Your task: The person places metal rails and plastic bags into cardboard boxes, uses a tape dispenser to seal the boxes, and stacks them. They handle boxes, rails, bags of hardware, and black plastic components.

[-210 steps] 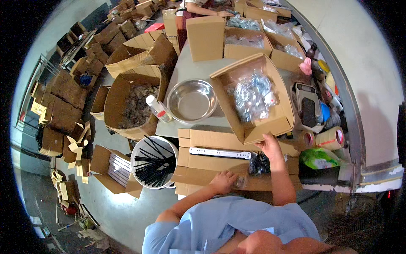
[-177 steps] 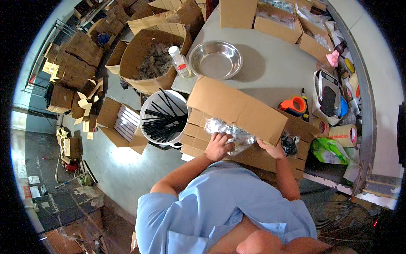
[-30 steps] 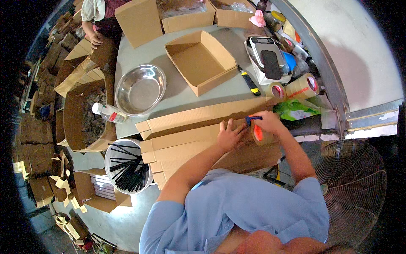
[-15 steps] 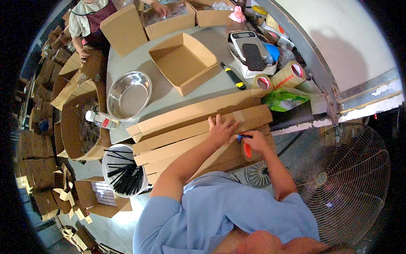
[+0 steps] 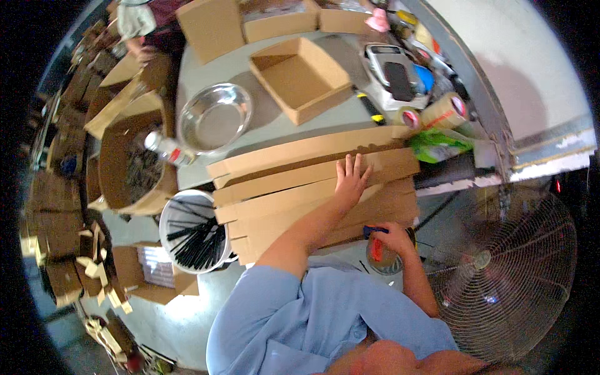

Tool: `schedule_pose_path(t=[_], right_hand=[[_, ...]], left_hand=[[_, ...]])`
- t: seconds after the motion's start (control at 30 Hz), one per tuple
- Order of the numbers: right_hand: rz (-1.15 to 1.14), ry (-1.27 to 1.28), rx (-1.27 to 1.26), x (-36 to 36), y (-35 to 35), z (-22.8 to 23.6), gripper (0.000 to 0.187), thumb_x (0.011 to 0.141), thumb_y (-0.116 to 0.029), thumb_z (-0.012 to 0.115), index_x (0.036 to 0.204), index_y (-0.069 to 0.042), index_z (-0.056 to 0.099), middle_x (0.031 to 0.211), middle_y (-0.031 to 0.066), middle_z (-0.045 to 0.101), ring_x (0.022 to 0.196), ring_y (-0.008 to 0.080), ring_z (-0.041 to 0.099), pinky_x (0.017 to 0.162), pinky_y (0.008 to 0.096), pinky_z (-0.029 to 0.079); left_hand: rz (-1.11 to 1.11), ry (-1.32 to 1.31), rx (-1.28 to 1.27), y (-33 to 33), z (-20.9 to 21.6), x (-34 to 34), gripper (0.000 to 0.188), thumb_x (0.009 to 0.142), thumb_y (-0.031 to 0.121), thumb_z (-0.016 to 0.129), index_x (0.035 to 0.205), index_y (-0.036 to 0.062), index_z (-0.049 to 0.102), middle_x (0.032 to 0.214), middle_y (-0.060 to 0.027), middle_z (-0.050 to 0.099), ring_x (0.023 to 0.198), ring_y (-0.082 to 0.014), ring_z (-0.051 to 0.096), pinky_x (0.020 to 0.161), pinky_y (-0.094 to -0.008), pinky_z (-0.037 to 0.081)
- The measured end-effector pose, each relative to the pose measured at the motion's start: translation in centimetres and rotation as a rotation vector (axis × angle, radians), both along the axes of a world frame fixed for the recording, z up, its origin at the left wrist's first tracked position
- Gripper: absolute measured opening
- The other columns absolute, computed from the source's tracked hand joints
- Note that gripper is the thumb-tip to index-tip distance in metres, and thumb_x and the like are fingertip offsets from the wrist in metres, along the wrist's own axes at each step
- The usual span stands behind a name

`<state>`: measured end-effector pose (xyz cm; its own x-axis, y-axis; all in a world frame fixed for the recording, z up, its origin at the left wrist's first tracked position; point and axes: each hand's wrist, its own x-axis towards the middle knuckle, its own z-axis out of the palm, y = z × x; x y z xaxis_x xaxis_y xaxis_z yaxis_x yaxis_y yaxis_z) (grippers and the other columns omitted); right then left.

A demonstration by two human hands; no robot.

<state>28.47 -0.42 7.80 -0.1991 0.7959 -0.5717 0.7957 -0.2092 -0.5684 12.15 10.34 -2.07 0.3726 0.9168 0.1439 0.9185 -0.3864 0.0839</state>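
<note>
A folded cardboard carton point(image 5: 275, 212) with long flaps lies before me at the table's near edge. My left hand point(image 5: 353, 178) presses palm down on its far flaps, fingers spread, near the right end. At the carton's near right edge, my right hand point(image 5: 397, 239) is closed around a tape dispenser with a blue head and an orange part point(image 5: 377, 250). A roll of tape point(image 5: 389, 261) sits in the dispenser. The dispenser hangs at the near side of the carton, and its grip is mostly hidden by my fingers.
An open cardboard box point(image 5: 300, 81), a steel bowl point(image 5: 215, 119), a yellow-black cutter knife point(image 5: 372, 109), scales point(image 5: 397, 75) and tape rolls point(image 5: 445, 111) occupy the table. A bucket of black sticks point(image 5: 197, 234) stands left, a large fan point(image 5: 494, 269) right. A co-worker's hand point(image 5: 145, 55) shows far left.
My right hand has drawn the tape dispenser back toward my body, off the carton's top. My left hand has shifted slightly right and away along the flaps. The whole view has swung.
</note>
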Motion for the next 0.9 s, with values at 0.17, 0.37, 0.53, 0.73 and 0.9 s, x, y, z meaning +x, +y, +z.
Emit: schedule_pose_path(t=[0.17,0.37,0.53,0.73,0.9], right_hand=[[0.314,-0.122,0.014,-7.1,0.1,0.3,0.039,0.072,-0.025,0.061,0.107,-0.009,0.063,0.092,0.0125,0.066,0.082,0.0211,0.062,0.077,0.0320,0.047],[0.210,0.334,0.211,-22.7,6.9,6.1,0.038,0.074,-0.033,0.061,0.103,-0.008,0.065,0.089,0.0176,0.065,0.079,0.0315,0.063,0.072,0.0367,0.050],[0.225,-0.210,0.343,-30.1,9.5,2.3,0.033,0.074,-0.029,0.061,0.101,-0.011,0.066,0.089,0.0171,0.065,0.081,0.0348,0.062,0.070,0.0383,0.050],[0.210,-0.065,0.387,-29.1,5.6,2.1,0.036,0.073,-0.026,0.060,0.105,-0.012,0.065,0.090,0.0173,0.065,0.084,0.0319,0.063,0.076,0.0366,0.049],[0.152,-0.023,0.221,-26.1,-1.6,1.5,0.038,0.072,-0.030,0.060,0.106,-0.012,0.064,0.094,0.0165,0.065,0.090,0.0309,0.063,0.082,0.0366,0.048]], left_hand=[[0.032,-0.045,-0.240,-5.5,3.9,-15.9,0.077,0.077,0.057,0.054,0.141,0.0295,0.022,0.149,-0.0131,0.012,0.134,-0.0420,0.012,0.100,-0.0643,0.017],[0.024,0.060,-0.237,-11.6,2.9,-29.5,0.063,0.084,0.054,0.046,0.140,0.0356,0.024,0.150,0.0058,0.012,0.135,-0.0411,0.009,0.099,-0.0671,0.016],[-0.024,-0.106,-0.188,-11.4,1.8,-30.3,0.067,0.079,0.050,0.055,0.138,0.0329,0.028,0.149,0.0033,0.017,0.133,-0.0439,0.011,0.095,-0.0710,0.019],[-0.049,-0.091,-0.222,-12.0,2.4,-31.2,0.063,0.084,0.050,0.049,0.140,0.0298,0.027,0.149,0.0035,0.016,0.134,-0.0413,0.011,0.099,-0.0682,0.016],[-0.011,-0.111,-0.246,-12.2,2.3,-30.9,0.066,0.082,0.052,0.050,0.140,0.0305,0.027,0.149,0.0025,0.015,0.135,-0.0403,0.010,0.099,-0.0678,0.015]])
